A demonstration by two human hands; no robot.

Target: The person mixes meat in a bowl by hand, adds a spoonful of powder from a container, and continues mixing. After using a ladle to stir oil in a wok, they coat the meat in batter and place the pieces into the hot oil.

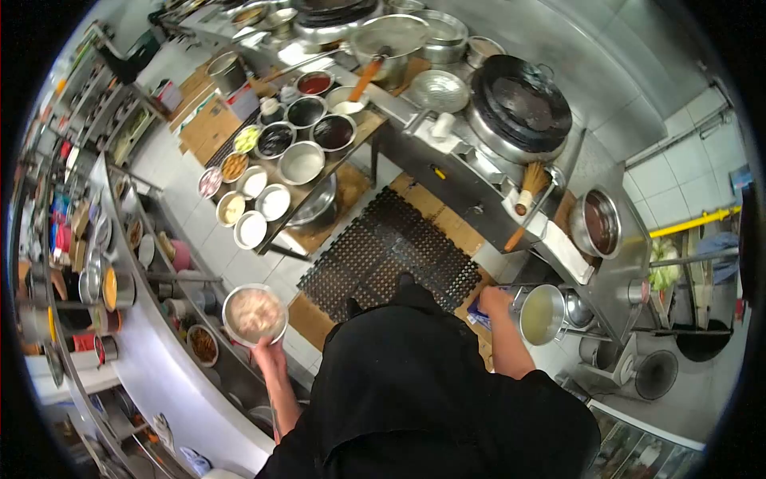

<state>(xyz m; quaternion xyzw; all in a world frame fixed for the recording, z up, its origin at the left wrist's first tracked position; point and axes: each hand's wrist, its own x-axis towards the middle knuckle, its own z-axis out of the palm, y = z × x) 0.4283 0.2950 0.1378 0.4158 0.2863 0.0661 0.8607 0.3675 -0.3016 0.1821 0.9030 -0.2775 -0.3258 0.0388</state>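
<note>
On the left side my left hand (270, 357) grips the rim of a round metal bowl (255, 314) filled with pale pink chunks that look like raw meat. My right hand (496, 301) is closed at the right, with a crumpled blue-and-white thing (479, 314) at its fingers; I cannot tell whether it is a cloth or a packet. Just right of that hand, a metal pot (542, 315) contains pale yellowish liquid. Between my hands, a black perforated rubber mat (391, 251) covers the floor in front of my body.
A side table ahead carries several bowls of sauces (333, 132) and white powders (274, 202). The stove counter has a black wok (523, 104), a bamboo brush (532, 188), a ladle (550, 180) and a bowl of dark liquid (597, 223). Along the left runs a curved steel counter (152, 319).
</note>
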